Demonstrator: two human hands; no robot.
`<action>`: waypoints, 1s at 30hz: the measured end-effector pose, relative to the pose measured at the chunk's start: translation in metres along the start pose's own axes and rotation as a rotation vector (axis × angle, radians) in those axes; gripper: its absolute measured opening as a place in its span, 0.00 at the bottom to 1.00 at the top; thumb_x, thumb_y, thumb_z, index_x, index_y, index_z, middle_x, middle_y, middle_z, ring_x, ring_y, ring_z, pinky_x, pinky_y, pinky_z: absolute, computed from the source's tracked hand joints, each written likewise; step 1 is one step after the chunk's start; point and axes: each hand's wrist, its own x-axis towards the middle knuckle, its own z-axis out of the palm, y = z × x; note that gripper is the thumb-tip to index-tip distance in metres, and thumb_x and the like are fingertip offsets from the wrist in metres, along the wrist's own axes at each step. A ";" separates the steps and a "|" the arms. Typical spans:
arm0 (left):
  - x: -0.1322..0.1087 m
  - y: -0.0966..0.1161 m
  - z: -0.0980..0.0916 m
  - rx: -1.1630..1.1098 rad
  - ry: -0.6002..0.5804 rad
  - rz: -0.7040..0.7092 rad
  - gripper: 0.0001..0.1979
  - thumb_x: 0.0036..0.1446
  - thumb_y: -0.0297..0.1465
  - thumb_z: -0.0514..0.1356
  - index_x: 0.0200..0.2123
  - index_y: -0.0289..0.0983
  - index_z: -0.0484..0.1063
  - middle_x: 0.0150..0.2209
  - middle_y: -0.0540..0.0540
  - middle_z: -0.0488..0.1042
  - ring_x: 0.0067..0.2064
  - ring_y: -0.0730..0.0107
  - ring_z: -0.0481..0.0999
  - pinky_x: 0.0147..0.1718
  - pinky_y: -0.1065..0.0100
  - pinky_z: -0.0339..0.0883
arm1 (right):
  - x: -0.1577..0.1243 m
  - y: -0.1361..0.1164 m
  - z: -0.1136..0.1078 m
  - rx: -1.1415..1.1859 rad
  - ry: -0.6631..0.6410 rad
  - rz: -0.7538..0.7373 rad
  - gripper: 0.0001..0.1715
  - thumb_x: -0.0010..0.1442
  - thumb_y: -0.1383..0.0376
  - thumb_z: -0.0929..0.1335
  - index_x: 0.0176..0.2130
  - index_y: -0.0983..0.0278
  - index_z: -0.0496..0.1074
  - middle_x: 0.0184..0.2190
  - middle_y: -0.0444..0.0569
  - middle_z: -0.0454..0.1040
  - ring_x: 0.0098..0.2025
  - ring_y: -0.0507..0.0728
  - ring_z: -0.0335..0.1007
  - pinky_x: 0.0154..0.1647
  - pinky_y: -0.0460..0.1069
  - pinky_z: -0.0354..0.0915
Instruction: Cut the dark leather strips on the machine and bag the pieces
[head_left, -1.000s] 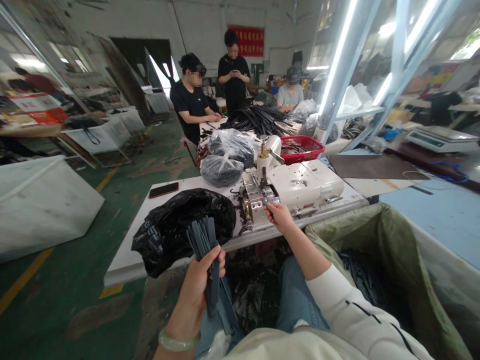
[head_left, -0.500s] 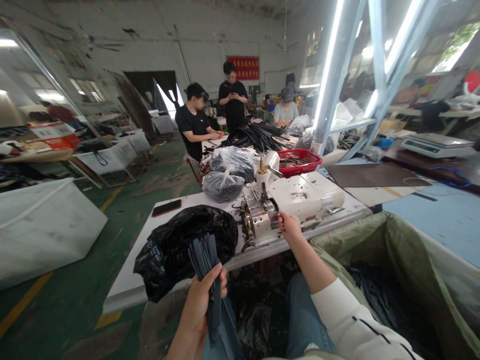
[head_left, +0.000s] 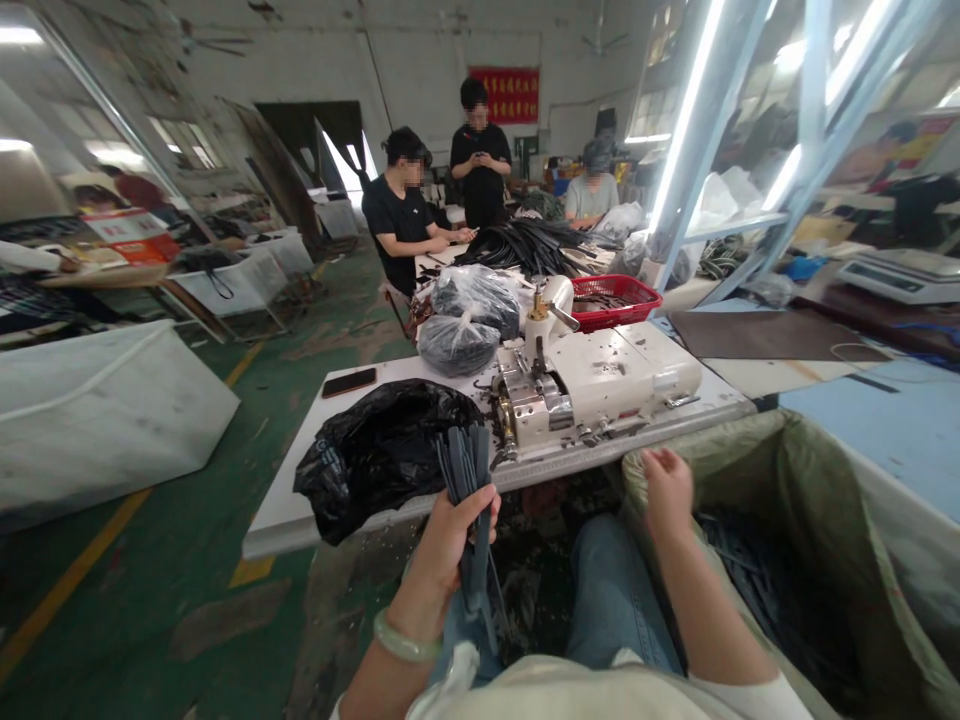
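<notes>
My left hand is wrapped round a bundle of dark grey-blue strips, held upright in front of the table edge, with their lower ends hanging down. My right hand is above the near rim of a green cloth-lined bin, fingers curled together; whether anything is pinched in them I cannot make out. Ahead of both hands stands a cream-coloured machine with a metal roller end, small dark scraps scattered on and around it. A crumpled black plastic bag lies open on the table beside the bundle.
On the white table lie a phone and clear bags of dark pieces. A red basket stands behind the machine. Several people sit or stand beyond, around a heap of black strips. A white bin is at left.
My right hand has left the machine's front and moved right and back, over the bin's rim. My left hand still holds the strips. The view has shifted slightly.
</notes>
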 end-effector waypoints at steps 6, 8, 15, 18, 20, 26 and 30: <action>-0.005 -0.009 0.003 0.287 0.064 -0.006 0.13 0.45 0.38 0.68 0.25 0.33 0.73 0.18 0.50 0.69 0.17 0.77 0.63 0.15 0.75 0.56 | -0.109 -0.072 0.101 -0.063 -0.987 -0.120 0.24 0.54 0.50 0.70 0.20 0.64 0.67 0.14 0.41 0.65 0.16 0.48 0.57 0.15 0.43 0.52; -0.008 -0.010 -0.003 0.274 0.084 -0.016 0.13 0.44 0.37 0.68 0.29 0.33 0.74 0.20 0.50 0.71 0.18 0.76 0.65 0.16 0.74 0.57 | -0.119 -0.076 0.108 -0.161 -0.963 -0.213 0.28 0.54 0.52 0.70 0.14 0.64 0.61 0.10 0.40 0.61 0.14 0.47 0.54 0.14 0.43 0.48; -0.013 -0.013 -0.012 0.140 0.081 -0.059 0.14 0.44 0.36 0.69 0.30 0.33 0.73 0.21 0.50 0.71 0.18 0.78 0.64 0.16 0.76 0.56 | -0.122 -0.070 0.111 -0.009 -0.973 0.129 0.23 0.51 0.51 0.71 0.18 0.63 0.66 0.12 0.43 0.69 0.14 0.51 0.64 0.14 0.44 0.60; -0.012 -0.012 -0.010 0.033 0.068 -0.074 0.15 0.42 0.36 0.70 0.26 0.32 0.71 0.19 0.52 0.68 0.17 0.81 0.60 0.15 0.77 0.52 | -0.122 -0.069 0.109 0.079 -0.904 0.188 0.21 0.49 0.51 0.72 0.21 0.65 0.71 0.15 0.45 0.72 0.17 0.52 0.68 0.19 0.45 0.67; -0.011 -0.009 -0.008 -0.010 0.070 -0.073 0.15 0.41 0.36 0.70 0.24 0.32 0.70 0.18 0.53 0.66 0.17 0.83 0.58 0.15 0.78 0.51 | -0.121 -0.068 0.106 0.148 -0.827 0.199 0.20 0.49 0.52 0.73 0.24 0.66 0.73 0.17 0.46 0.73 0.18 0.51 0.69 0.20 0.45 0.69; -0.014 0.000 -0.008 -0.082 0.142 0.025 0.16 0.39 0.35 0.71 0.24 0.32 0.69 0.19 0.53 0.66 0.18 0.84 0.57 0.15 0.79 0.50 | -0.108 -0.067 0.092 0.534 -0.693 0.397 0.19 0.46 0.55 0.77 0.31 0.64 0.70 0.28 0.48 0.78 0.23 0.50 0.73 0.22 0.43 0.71; -0.020 0.005 -0.007 -0.111 0.126 0.075 0.15 0.40 0.34 0.71 0.25 0.32 0.69 0.20 0.53 0.67 0.18 0.84 0.57 0.15 0.79 0.49 | -0.106 -0.070 0.083 0.659 -0.787 0.498 0.16 0.49 0.58 0.76 0.30 0.64 0.70 0.29 0.48 0.78 0.25 0.49 0.73 0.26 0.42 0.71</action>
